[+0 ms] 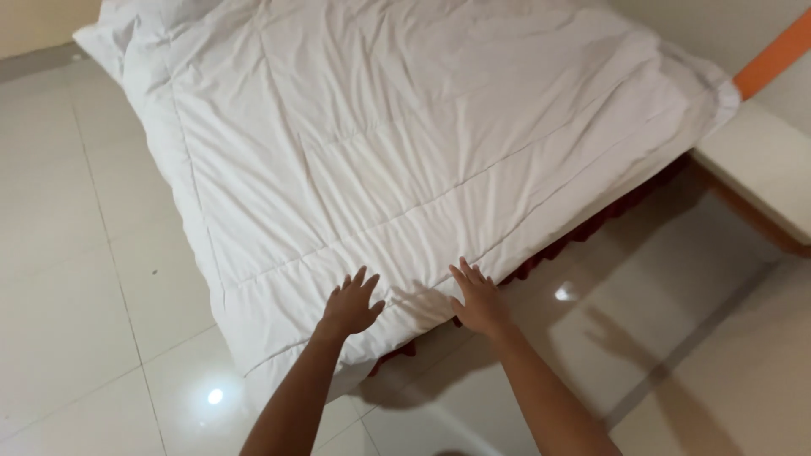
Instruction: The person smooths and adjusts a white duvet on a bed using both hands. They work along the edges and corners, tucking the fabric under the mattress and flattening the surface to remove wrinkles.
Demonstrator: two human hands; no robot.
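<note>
While both palms press flat at bed's near edge, left hand (pixel 351 306), right hand (pixel 478 300) open, fingers spread, smoothing white quilt (pixel 397 143); next likely outward strokes over creases.

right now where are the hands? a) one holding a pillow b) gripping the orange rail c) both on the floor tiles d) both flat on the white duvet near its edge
d: the left hand and right hand lie open, fingers spread, on the white duvet near its edge.
</note>
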